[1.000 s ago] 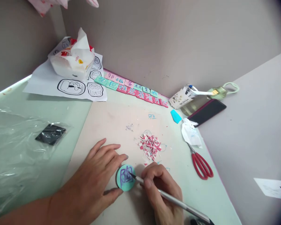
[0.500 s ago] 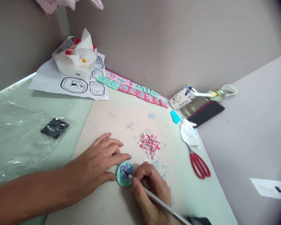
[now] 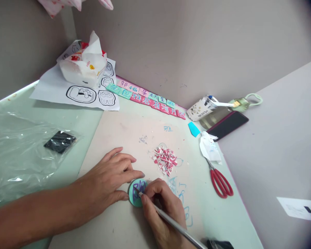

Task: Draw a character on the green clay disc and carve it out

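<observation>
A round teal disc [image 3: 133, 199] with a purple character drawn on it lies flat on the beige board [image 3: 114, 221]. My left hand [image 3: 116, 174] steadies it, thumb and index finger against its left and upper edge, the other fingers stretched over the board. In a pen-like grip my right hand [image 3: 166, 211] holds a craft knife [image 3: 171, 221] with a silver handle. Its dark blade tip rests on the left half of the character. Part of the disc's right side is hidden behind my right fingers.
Red and white shavings [image 3: 165, 160] are heaped beyond my hands. Character tiles [image 3: 145, 98] line the back edge. Red-handled scissors [image 3: 221, 183], a phone [image 3: 229, 125] and a cup of pens [image 3: 200, 109] sit right. A clear plastic bag [image 3: 20, 152] and a paper food box [image 3: 80, 74] are left.
My right hand and the craft knife have shifted slightly left, the tip moving a little across the character. My left hand and the disc stay in place.
</observation>
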A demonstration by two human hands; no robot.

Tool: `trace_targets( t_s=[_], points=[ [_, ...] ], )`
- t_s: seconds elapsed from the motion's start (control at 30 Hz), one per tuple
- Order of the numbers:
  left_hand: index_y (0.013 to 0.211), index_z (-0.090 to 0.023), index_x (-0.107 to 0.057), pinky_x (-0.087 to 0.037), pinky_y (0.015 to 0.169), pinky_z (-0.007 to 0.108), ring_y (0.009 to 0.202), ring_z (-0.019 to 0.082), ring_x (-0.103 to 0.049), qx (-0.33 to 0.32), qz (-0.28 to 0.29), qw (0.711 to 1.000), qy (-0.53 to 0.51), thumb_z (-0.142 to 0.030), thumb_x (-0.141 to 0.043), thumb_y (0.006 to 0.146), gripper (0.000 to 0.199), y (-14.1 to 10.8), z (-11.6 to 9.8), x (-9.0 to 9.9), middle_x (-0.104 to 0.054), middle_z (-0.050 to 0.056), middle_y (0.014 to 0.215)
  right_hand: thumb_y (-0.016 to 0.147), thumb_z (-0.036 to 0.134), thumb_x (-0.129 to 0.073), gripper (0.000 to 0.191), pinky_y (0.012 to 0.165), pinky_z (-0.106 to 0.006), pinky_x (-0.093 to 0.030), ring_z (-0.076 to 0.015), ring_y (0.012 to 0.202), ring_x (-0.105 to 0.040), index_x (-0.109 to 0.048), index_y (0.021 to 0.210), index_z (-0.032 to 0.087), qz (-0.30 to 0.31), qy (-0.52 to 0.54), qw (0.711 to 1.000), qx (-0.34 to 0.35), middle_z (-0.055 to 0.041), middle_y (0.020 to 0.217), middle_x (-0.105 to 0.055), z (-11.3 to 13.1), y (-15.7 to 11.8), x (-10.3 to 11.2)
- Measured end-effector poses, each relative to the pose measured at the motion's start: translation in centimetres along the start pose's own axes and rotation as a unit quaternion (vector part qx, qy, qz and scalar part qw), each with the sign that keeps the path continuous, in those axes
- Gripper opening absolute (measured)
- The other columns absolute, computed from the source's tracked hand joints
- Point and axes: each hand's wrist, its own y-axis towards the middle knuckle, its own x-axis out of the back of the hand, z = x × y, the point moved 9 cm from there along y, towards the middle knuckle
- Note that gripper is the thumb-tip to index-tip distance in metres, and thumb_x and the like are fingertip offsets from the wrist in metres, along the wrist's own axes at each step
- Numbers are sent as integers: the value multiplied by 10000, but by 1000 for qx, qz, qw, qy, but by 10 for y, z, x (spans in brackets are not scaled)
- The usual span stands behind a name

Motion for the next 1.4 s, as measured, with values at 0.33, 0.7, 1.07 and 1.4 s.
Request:
trace_targets(
  t_s=[0.33, 0.7, 1.07, 1.4],
  points=[
    [1314, -332, -538, -91, 1201, 400, 1307, 218, -473, 2, 48, 999, -11, -148, -743, 881, 514, 1, 3, -3, -632, -24, 1122, 900, 171, -506, 174, 465, -194, -325, -87, 503, -406, -435, 757, 238, -11, -50, 999, 19, 71, 625, -443, 8, 4, -4],
    [1220, -341, -629, -78, 1216, 449, 1280, 219, -505, 12, 59, 998, 2, -50, -761, 816, 514, 8, 0, -6, -629, -39, 1008, 857, 135, -505, 192, 483, -197, -348, -94, 513, -415, -420, 717, 235, -15, -88, 996, 23, 61, 614, -462, 4, 2, -5],
    [1216, -344, -623, -121, 1221, 488, 1269, 234, -524, 3, 48, 999, -3, -88, -672, 878, 426, 9, 0, -4, -652, -24, 1011, 872, 149, -491, 211, 488, -216, -338, -102, 524, -394, -385, 713, 241, 7, -62, 998, 12, 54, 621, -437, 7, 4, -6],
    [1272, -334, -585, -98, 1223, 494, 1321, 234, -488, -6, 81, 997, -8, -79, -669, 891, 465, 8, -1, -4, -655, -4, 1121, 874, 172, -480, 205, 483, -212, -338, -97, 514, -396, -377, 712, 244, 8, -61, 998, 19, 53, 622, -446, 9, 4, -7]
  ],
)
